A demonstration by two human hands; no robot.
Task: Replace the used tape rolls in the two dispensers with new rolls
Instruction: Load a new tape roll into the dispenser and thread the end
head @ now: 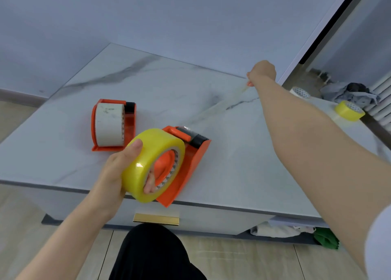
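Note:
My left hand (118, 172) grips a thick yellow tape roll (148, 153) mounted on an orange dispenser (190, 163) at the table's front edge. A clear strip of tape (220, 108) runs from that dispenser up to my right hand (262, 71), which pinches its end far back on the right. A second orange dispenser (129, 127) lies to the left, holding a white tape roll (109, 124). At the right edge of the table sit a thin yellow roll (349, 110) and a thin white roll (299, 92).
The marble table (84, 102) stands against a pale wall. A dark edge and a radiator flank its right side, with crumpled cloth (351, 93) beside the spare rolls. A gold drawer handle (156, 218) sits below the front edge, above my dark-clad knee.

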